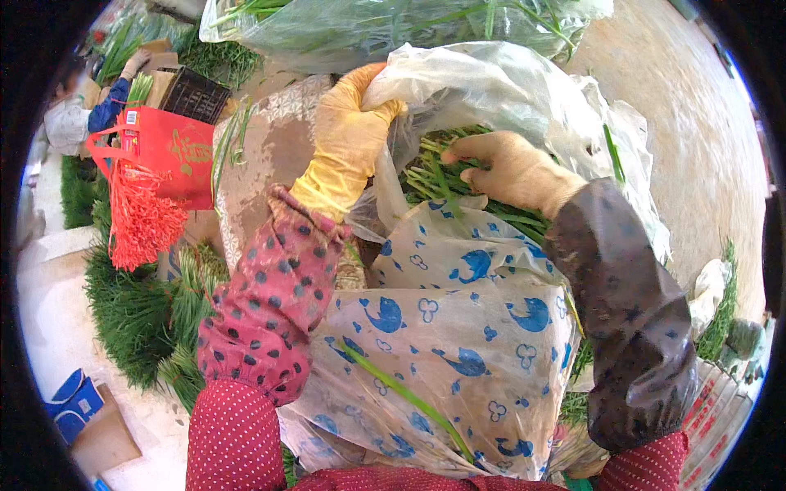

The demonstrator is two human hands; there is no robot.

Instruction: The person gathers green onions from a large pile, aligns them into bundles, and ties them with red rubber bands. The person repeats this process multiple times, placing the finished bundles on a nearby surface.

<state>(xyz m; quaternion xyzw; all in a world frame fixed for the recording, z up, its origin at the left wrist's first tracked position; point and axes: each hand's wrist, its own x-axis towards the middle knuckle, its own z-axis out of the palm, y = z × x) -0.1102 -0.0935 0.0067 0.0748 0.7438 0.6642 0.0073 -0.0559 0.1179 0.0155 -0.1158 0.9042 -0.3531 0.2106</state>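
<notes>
My left hand (350, 129), in a yellow rubber glove, pinches the rim of a clear plastic bag (491, 80) and holds it up. Inside the bag lie long green leafy stems (442, 175), probably garlic chives. Over the mouth of the bag is my right hand (513, 166), its thumb and fingers curved and apart above the stems. Its fingertips are close to the stems or touch them; nothing shows between them. A translucent plastic apron (424, 344) with blue whale prints covers my lap, and a single green leaf (408, 402) lies across it.
A larger plastic bag of greens (381, 30) lies beyond. At left are a red bag (178, 153), red ties (144, 215), bundles of greens (132, 307), a black crate (195, 95) and another person's arm (110, 104). A blue box (73, 405) sits lower left.
</notes>
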